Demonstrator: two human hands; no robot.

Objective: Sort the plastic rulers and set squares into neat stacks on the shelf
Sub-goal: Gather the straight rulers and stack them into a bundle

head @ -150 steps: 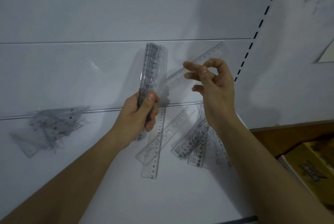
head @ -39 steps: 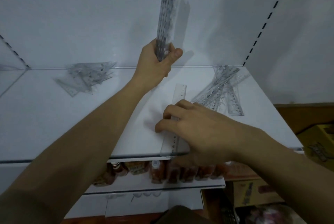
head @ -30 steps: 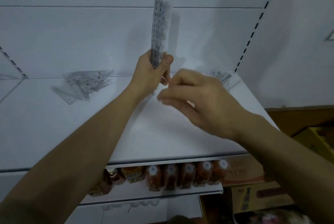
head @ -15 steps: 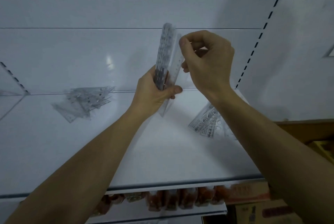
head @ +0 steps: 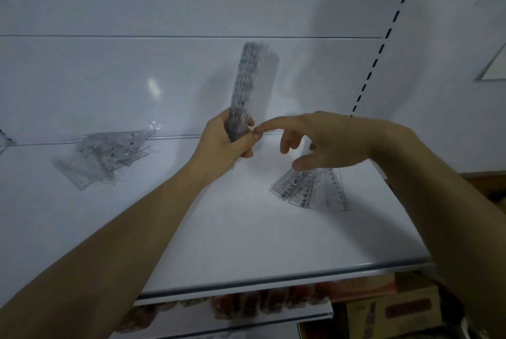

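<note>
A bundle of clear rulers (head: 247, 92) is held nearly upright above the shelf (head: 246, 229), its long axis tipped slightly right at the top. Its lower end is gripped by the left hand (head: 227, 144), fingers curled round it. The right hand (head: 328, 144) is spread loosely above the loose rulers (head: 309, 188) fanned on the shelf, forefinger stretched toward the left thumb, nothing held. Half a second ago a ruler was pinched against the bundle by that hand. Set squares (head: 106, 152) are piled at the left.
</note>
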